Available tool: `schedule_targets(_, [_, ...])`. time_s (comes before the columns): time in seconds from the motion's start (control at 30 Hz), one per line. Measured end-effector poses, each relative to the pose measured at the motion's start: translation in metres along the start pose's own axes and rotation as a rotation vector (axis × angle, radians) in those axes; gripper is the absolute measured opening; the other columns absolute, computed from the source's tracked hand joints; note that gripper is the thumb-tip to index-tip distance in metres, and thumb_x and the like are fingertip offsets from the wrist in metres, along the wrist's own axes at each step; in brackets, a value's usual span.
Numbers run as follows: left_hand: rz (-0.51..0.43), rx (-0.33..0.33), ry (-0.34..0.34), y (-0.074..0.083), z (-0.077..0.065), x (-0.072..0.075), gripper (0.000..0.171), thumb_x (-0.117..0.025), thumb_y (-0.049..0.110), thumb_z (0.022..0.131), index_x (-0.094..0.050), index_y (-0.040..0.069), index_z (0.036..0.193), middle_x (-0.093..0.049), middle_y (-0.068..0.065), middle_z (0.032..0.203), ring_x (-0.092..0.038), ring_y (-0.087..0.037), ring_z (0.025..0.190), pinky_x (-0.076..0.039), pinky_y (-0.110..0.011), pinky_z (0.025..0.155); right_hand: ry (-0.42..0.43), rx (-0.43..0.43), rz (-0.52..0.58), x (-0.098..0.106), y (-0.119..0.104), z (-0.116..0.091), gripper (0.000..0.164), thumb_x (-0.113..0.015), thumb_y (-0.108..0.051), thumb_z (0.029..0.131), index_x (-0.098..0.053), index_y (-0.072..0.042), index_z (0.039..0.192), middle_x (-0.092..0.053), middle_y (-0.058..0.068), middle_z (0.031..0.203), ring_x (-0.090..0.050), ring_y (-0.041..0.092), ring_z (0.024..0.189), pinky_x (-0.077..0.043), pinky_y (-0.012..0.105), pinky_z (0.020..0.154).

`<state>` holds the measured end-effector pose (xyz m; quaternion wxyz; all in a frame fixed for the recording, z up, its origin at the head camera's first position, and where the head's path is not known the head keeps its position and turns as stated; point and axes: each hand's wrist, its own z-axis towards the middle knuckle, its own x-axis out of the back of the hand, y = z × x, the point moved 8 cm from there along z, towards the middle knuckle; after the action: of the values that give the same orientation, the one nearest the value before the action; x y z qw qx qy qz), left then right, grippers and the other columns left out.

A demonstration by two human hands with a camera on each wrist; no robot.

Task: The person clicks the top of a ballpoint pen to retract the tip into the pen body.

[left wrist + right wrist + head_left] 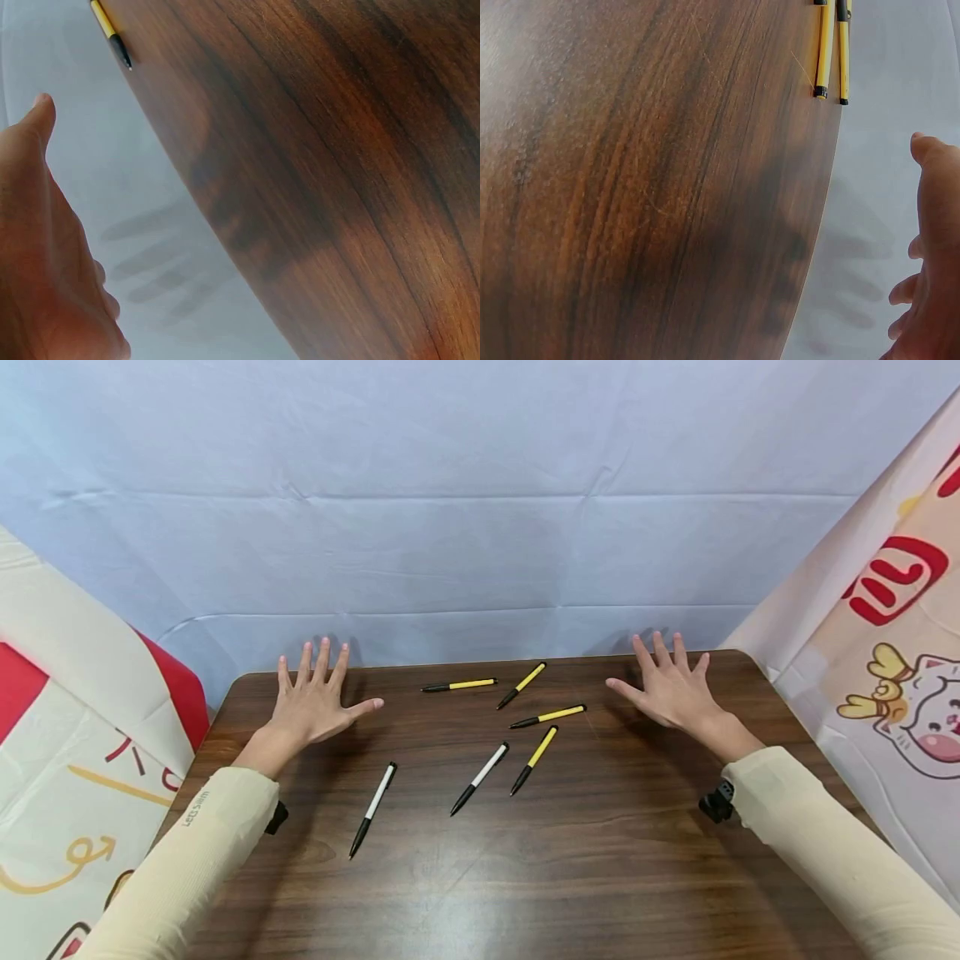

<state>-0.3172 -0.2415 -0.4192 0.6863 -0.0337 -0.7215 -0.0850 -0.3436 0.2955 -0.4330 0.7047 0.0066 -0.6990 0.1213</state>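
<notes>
pens, six of them, are lying loose on a dark wood table (570, 885), in the stretch between two spread hands, and none of them is touching another. the left hand (311, 703) is up by the far left part of the table, fingers straight and fanned wide, thumb sticking out inward, back of the hand facing up at the head cam. the right hand (671, 691) pretty much mirrors it on the other side, also splayed wide, thumb pointing in toward the pens. both are holding nothing, and both wrist cams show them lifted off the tabletop, shadows falling on the wood and the pale cloth (480, 552) behind. arms reach forward and angle in from the bottom corners, cream sleeves (825, 843) down to the wrists. as for the layout: one yellow pen (471, 683) lies near the far edge, closest to the left thumb, with a second yellow pen (525, 682) slanted just beside it. a third yellow pen (561, 713) is nearest the right thumb, and the fourth yellow pen (545, 747) sits just below that. two white pens (488, 771) lie nearer the person, one mid-table, the other toward the left forearm.
</notes>
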Motion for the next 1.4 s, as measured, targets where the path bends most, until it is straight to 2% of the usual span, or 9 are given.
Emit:
schedule_targets(0.4, [0.009, -0.005, -0.002, -0.002, -0.002, -0.001, 0.118, -0.036, 0.092, 0.091, 0.003, 0.015, 0.171, 0.013, -0.02, 0.176, 0.013, -0.045, 0.161, 0.018, -0.072, 0.121, 0.009, 0.02, -0.004, 0.002, -0.007, -0.002, 0.104, -0.038, -0.081, 0.1, -0.01, -0.01, 0.171, -0.007, 0.033, 0.172, 0.004, 0.06, 0.156, 0.002, 0.09, 0.11])
schedule_targets(0.63, [0.016, -0.015, -0.006, -0.003, -0.006, -0.003, 0.118, -0.036, 0.092, 0.091, 0.004, 0.014, 0.171, 0.013, -0.02, 0.176, 0.012, -0.046, 0.161, 0.014, -0.074, 0.121, 0.018, 0.03, -0.01, 0.002, -0.01, 0.0, 0.103, -0.038, -0.08, 0.1, -0.01, -0.01, 0.171, -0.009, 0.033, 0.172, 0.003, 0.06, 0.156, 0.003, 0.09, 0.11])
schedule_targets(0.9, [0.002, -0.023, -0.01, -0.003, -0.013, -0.007, 0.116, -0.036, 0.091, 0.093, 0.003, 0.015, 0.171, 0.011, -0.02, 0.176, 0.01, -0.046, 0.161, 0.015, -0.071, 0.123, 0.018, 0.045, -0.011, 0.001, -0.016, -0.002, 0.103, -0.04, -0.08, 0.1, -0.012, -0.011, 0.171, -0.01, 0.032, 0.173, 0.002, 0.059, 0.157, 0.001, 0.089, 0.112])
schedule_targets(1.17, [-0.021, -0.042, 0.005, -0.002, -0.02, -0.01, 0.114, -0.044, 0.086, 0.095, 0.003, 0.015, 0.171, 0.004, -0.022, 0.177, 0.006, -0.045, 0.162, 0.009, -0.072, 0.124, 0.024, 0.066, -0.016, -0.001, -0.024, -0.002, 0.102, -0.042, -0.079, 0.1, -0.015, -0.01, 0.171, -0.013, 0.031, 0.172, -0.002, 0.058, 0.157, -0.001, 0.087, 0.113])
schedule_targets(1.4, [-0.039, -0.049, -0.012, -0.002, -0.026, -0.014, 0.114, -0.043, 0.086, 0.095, 0.008, 0.018, 0.17, 0.004, -0.021, 0.177, 0.011, -0.042, 0.162, 0.011, -0.07, 0.125, 0.038, 0.11, -0.023, -0.001, -0.037, -0.003, 0.099, -0.045, -0.075, 0.102, -0.019, -0.009, 0.17, -0.018, 0.032, 0.171, -0.005, 0.058, 0.157, -0.006, 0.087, 0.114])
